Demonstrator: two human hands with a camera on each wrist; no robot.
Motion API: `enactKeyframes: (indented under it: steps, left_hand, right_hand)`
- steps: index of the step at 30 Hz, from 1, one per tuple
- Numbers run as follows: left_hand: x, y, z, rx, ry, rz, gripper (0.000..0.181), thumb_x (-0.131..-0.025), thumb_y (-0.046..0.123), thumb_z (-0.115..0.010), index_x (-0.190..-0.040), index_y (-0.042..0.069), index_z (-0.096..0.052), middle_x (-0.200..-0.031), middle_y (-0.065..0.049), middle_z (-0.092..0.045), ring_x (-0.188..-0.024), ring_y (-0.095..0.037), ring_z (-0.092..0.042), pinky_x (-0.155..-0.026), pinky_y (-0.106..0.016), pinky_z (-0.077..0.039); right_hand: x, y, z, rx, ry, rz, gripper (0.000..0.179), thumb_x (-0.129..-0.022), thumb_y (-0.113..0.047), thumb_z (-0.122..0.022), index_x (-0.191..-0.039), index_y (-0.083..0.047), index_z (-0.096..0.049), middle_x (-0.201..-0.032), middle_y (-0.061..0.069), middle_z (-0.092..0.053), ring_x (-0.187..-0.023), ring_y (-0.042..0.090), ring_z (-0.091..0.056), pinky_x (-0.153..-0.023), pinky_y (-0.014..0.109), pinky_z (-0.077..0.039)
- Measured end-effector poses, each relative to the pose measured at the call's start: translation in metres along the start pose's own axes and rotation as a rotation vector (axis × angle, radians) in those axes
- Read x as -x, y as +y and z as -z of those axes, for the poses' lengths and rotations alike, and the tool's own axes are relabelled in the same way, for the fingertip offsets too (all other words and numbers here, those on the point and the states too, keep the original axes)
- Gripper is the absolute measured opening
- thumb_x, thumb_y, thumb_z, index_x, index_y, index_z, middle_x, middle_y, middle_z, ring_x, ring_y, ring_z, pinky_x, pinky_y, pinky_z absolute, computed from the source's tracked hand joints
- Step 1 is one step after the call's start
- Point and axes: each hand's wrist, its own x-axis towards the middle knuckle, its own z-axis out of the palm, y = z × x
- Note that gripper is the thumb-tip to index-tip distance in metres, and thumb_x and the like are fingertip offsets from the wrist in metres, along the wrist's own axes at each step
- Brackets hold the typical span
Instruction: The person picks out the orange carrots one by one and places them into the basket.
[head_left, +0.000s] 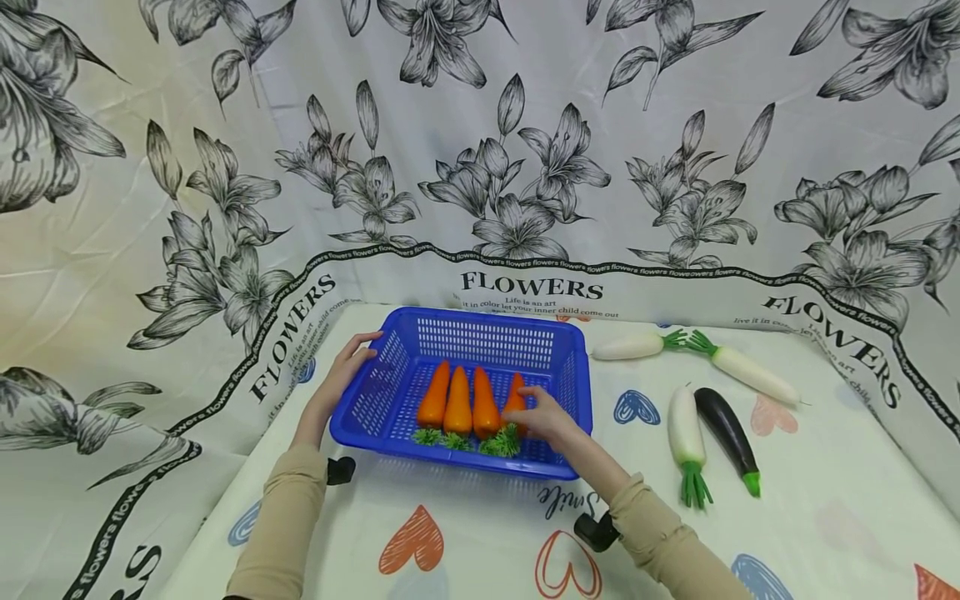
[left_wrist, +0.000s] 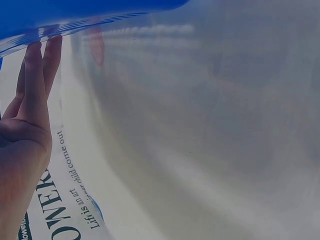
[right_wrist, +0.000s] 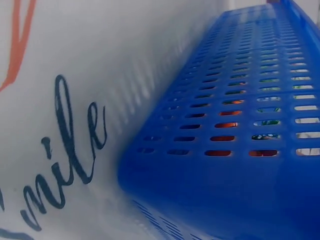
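A blue plastic basket (head_left: 495, 327) with slotted walls stands on the table. Three orange carrots (head_left: 458, 400) with leafy green tops lie side by side inside it, tips pointing to the far wall. To their right is another carrot (head_left: 517, 385), which my right hand (head_left: 546, 414) pinches near its thick end, reaching in over the near right rim. My left hand (head_left: 347, 368) rests against the basket's left rim. In the left wrist view, the fairly straight fingers (left_wrist: 35, 75) touch that rim from outside. The right wrist view has only the basket's outer wall (right_wrist: 225, 165), and the right hand is hidden there.
Right of the basket lie two white radishes (head_left: 630, 347) (head_left: 753, 374) with their green tops meeting. Nearer, a third radish (head_left: 684, 429) lies beside a dark eggplant (head_left: 726, 429). A flower-printed curtain (head_left: 420, 200) hangs behind the heart-patterned tablecloth (head_left: 465, 517).
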Motion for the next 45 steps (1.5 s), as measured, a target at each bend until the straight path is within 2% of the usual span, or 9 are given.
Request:
enactKeyframes:
  steps: [8,13,17,25,29,32,35,40,45]
  left_hand:
    - [0.002,0.004,0.000,0.013,-0.001,0.014,0.045,-0.101,0.032,-0.038,-0.144,0.021,-0.037,-0.151,-0.012,-0.031,-0.124,-0.030,-0.040,-0.095,-0.036,-0.035]
    - [0.009,0.020,-0.002,0.041,-0.005,0.027,0.045,-0.101,0.024,-0.039,-0.145,0.014,-0.036,-0.151,-0.016,-0.030,-0.124,-0.032,-0.039,-0.094,-0.036,-0.034]
    - [0.012,0.028,-0.003,0.047,-0.006,0.034,0.045,-0.100,0.021,-0.039,-0.144,0.011,-0.036,-0.149,-0.019,-0.031,-0.121,-0.033,-0.041,-0.090,-0.033,-0.036]
    - [0.003,0.012,0.000,0.022,0.003,0.028,0.045,-0.101,0.027,-0.039,-0.145,0.018,-0.037,-0.148,-0.015,-0.035,-0.113,-0.024,-0.047,-0.087,-0.028,-0.040]
    - [0.006,0.018,-0.001,0.032,0.003,0.034,0.045,-0.100,0.025,-0.040,-0.144,0.016,-0.038,-0.149,-0.016,-0.033,-0.116,-0.028,-0.045,-0.087,-0.029,-0.039]
    - [0.011,0.026,-0.003,0.034,-0.001,0.043,0.045,-0.100,0.022,-0.039,-0.144,0.013,-0.037,-0.148,-0.018,-0.033,-0.114,-0.029,-0.045,-0.085,-0.028,-0.040]
    - [0.012,0.029,-0.004,0.032,-0.003,0.048,0.046,-0.100,0.022,-0.039,-0.145,0.012,-0.036,-0.148,-0.018,-0.034,-0.113,-0.028,-0.045,-0.085,-0.029,-0.040]
    - [0.006,0.016,-0.002,0.019,0.002,0.026,0.046,-0.101,0.027,-0.039,-0.145,0.016,-0.036,-0.150,-0.015,-0.032,-0.120,-0.030,-0.042,-0.092,-0.034,-0.036]
    - [0.001,0.003,-0.001,-0.010,0.015,0.009,0.045,-0.101,0.033,-0.039,-0.145,0.022,-0.037,-0.148,-0.012,-0.035,-0.117,-0.027,-0.044,-0.092,-0.032,-0.037]
  right_hand:
    - [0.000,-0.002,-0.001,0.047,0.016,-0.003,0.059,-0.082,-0.009,-0.068,-0.136,0.001,-0.045,-0.133,0.028,-0.046,-0.101,0.029,-0.054,-0.087,0.039,-0.049]
    - [0.001,-0.001,-0.001,0.064,0.000,-0.008,0.056,-0.082,-0.005,-0.065,-0.134,0.003,-0.046,-0.132,0.029,-0.046,-0.101,0.030,-0.055,-0.090,0.041,-0.048]
    - [0.001,-0.001,-0.001,0.083,0.011,-0.002,0.053,-0.082,-0.003,-0.064,-0.132,0.003,-0.049,-0.133,0.028,-0.047,-0.107,0.032,-0.053,-0.095,0.045,-0.045]
    - [-0.001,-0.001,0.000,0.085,0.046,0.010,0.054,-0.081,-0.005,-0.064,-0.132,0.003,-0.049,-0.137,0.029,-0.044,-0.122,0.041,-0.044,-0.104,0.053,-0.033]
    - [-0.001,0.000,0.000,0.058,0.069,0.017,0.052,-0.081,-0.005,-0.064,-0.131,0.003,-0.050,-0.136,0.028,-0.044,-0.121,0.039,-0.044,-0.106,0.054,-0.031]
    - [-0.001,0.000,0.000,0.044,0.087,0.019,0.051,-0.082,-0.004,-0.063,-0.131,0.003,-0.050,-0.135,0.028,-0.046,-0.116,0.037,-0.046,-0.104,0.053,-0.033]
    - [0.000,-0.001,0.000,0.059,0.117,0.039,0.050,-0.083,-0.004,-0.061,-0.131,0.002,-0.050,-0.130,0.027,-0.051,-0.107,0.034,-0.052,-0.098,0.050,-0.040]
    - [0.003,-0.001,-0.001,0.128,0.208,0.134,0.048,-0.085,-0.008,-0.059,-0.132,-0.001,-0.051,-0.121,0.024,-0.058,-0.099,0.032,-0.057,-0.083,0.042,-0.050]
    - [0.005,-0.001,-0.003,0.067,0.271,0.217,0.043,-0.088,-0.014,-0.058,-0.130,-0.006,-0.055,-0.121,0.021,-0.059,-0.106,0.032,-0.057,-0.086,0.043,-0.049]
